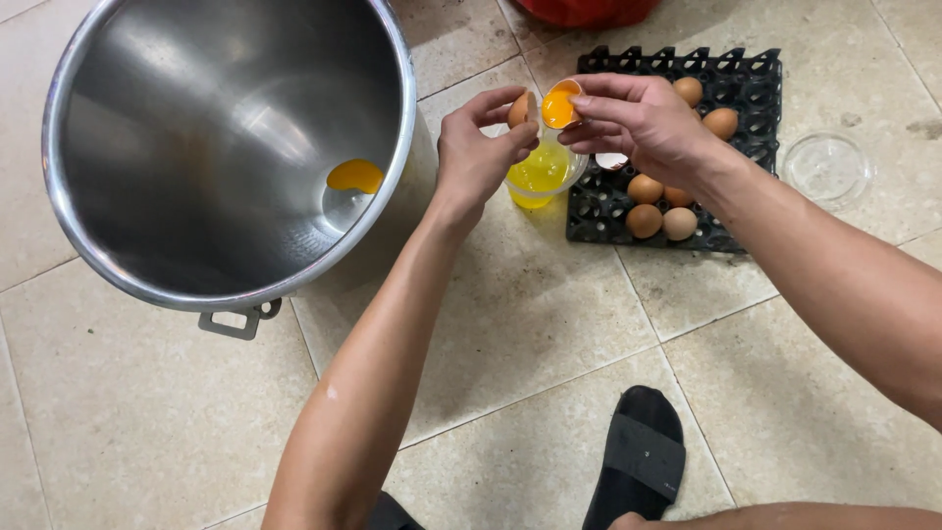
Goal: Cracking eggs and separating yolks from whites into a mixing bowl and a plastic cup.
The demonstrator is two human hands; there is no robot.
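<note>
The brown half eggshell with an orange yolk inside (pixel 559 105) is in the far middle of the scene, just above the small clear glass bowl of yellow liquid (pixel 542 175). Its open mouth points to the left and a little toward the camera, so the yolk is visible; the shell is too short to tell a clear long axis. The right hand (pixel 643 123) pinches this shell by the rim with the thumb and the curled fingers. The left hand (pixel 478 152), just beside it, is half closed and pinches the second brown half eggshell (pixel 521 108), which stands nearly upright between thumb and forefinger. The two shells are very near, but I cannot tell if they touch.

To the right of the bowl lies one black plastic egg tray (pixel 731 74) on the floor of beige tiles (pixel 549 324). I count six whole brown eggs (pixel 645 221) in it, and something white near its left edge. Further right lies one clear round lid (pixel 827 167). On the left stands one big steel mixing pot (pixel 147 265) with one yolk (pixel 355 176) at its bottom. Near the camera, one foot in a black sandal (pixel 640 461) rests on the tiles.
</note>
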